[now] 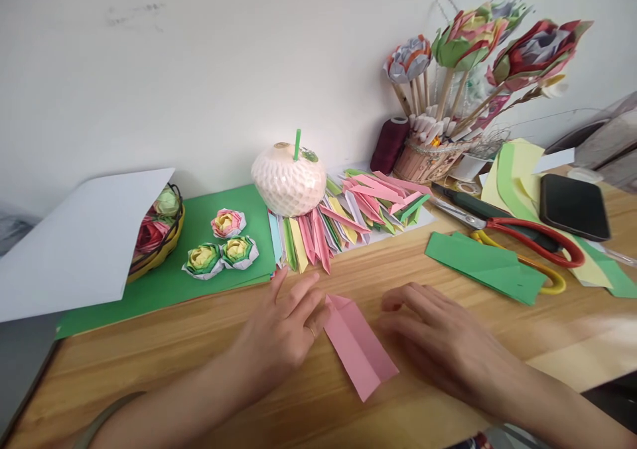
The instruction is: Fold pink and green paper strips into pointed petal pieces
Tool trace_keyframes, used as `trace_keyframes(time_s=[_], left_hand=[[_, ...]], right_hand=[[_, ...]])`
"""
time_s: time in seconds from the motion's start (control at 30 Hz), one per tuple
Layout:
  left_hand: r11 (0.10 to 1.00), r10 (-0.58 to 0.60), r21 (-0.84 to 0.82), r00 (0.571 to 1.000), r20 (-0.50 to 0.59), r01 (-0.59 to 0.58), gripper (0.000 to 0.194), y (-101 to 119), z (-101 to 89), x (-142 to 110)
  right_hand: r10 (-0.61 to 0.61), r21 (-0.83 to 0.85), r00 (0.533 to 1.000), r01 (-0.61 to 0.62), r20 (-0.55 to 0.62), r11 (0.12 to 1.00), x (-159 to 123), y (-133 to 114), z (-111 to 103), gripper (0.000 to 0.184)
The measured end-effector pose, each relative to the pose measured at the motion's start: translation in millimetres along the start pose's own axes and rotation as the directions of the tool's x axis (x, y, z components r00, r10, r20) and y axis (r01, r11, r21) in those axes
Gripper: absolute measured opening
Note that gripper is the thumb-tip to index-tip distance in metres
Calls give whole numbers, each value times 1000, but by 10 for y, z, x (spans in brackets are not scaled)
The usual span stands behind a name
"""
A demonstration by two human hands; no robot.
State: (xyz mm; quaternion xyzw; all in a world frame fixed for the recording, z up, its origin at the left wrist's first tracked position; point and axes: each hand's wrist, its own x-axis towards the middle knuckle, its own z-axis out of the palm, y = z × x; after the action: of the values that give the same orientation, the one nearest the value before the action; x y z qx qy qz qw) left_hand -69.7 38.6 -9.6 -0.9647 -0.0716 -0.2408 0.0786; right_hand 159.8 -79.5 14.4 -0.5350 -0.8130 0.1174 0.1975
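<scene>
A folded pink paper strip (361, 349) lies on the wooden table (199, 363) between my hands. My left hand (286, 326) rests flat at its upper left edge, fingers stretched out and touching the paper. To the strip's right lies my right hand (440, 339), palm down with the fingers spread and their tips near the paper's edge. Neither hand grips anything.
Behind lie a fan of folded coloured paper strips (348, 220), a peeled coconut with a green straw (288, 180), three paper flowers (221, 247) on green sheets, a basket under white paper (82, 240), green folded paper (485, 263), scissors (517, 233), a phone (572, 205) and a basket of paper flowers on sticks (432, 157).
</scene>
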Motion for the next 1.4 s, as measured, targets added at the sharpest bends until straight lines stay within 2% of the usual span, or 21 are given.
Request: trace_keyframes(time_s=[0.07, 0.17, 0.27, 0.33, 0.4, 0.43, 0.53, 0.67, 0.87, 0.97, 1.1, 1.4], left_hand=[[1000, 12, 0, 1000, 0, -12, 33, -24, 7, 0], [1000, 16, -2, 1000, -20, -17, 35, -46, 15, 8], [1000, -22, -21, 996, -87, 20, 32, -24, 6, 15], [996, -20, -84, 987, -162, 7, 24, 17, -11, 11], [985, 28, -160, 980, -197, -60, 17, 65, -27, 1], [978, 60, -184, 980, -188, -95, 16, 85, -30, -5], [982, 73, -162, 985, -160, -99, 16, 114, -22, -16], [989, 77, -118, 988, -130, -93, 26, 98, -7, -7], [985, 49, -158, 995, -90, -63, 23, 103, -21, 1], [984, 66, -157, 994, -87, -79, 19, 115, -21, 5], [982, 67, -171, 992, -103, -84, 21, 130, -10, 22], [973, 40, -222, 996, -79, -57, 25, 149, 8, 27]], right_hand=[[-13, 23, 1000, 13, -6, 1000, -44, -15, 31, 26], [-102, 50, 995, 102, -17, 994, -48, -57, 99, 23], [-146, -15, 985, 145, -97, 989, -3, -116, 183, 25], [-105, -92, 981, 91, -164, 992, 37, -155, 238, 26], [-48, -150, 977, 17, -206, 989, 79, -187, 282, 28], [-26, -166, 976, -10, -215, 986, 100, -199, 295, 30], [-5, -152, 980, -26, -200, 988, 155, -209, 297, 30], [-10, -39, 991, 5, -136, 999, 198, -166, 240, 22], [1, 68, 992, 7, -123, 998, 243, -100, 188, 19], [91, 91, 992, -83, -93, 992, 265, -108, 210, 15], [237, 90, 968, -230, -80, 969, 303, -140, 258, 12], [280, 4, 953, -281, -114, 960, 366, -164, 301, 15]])
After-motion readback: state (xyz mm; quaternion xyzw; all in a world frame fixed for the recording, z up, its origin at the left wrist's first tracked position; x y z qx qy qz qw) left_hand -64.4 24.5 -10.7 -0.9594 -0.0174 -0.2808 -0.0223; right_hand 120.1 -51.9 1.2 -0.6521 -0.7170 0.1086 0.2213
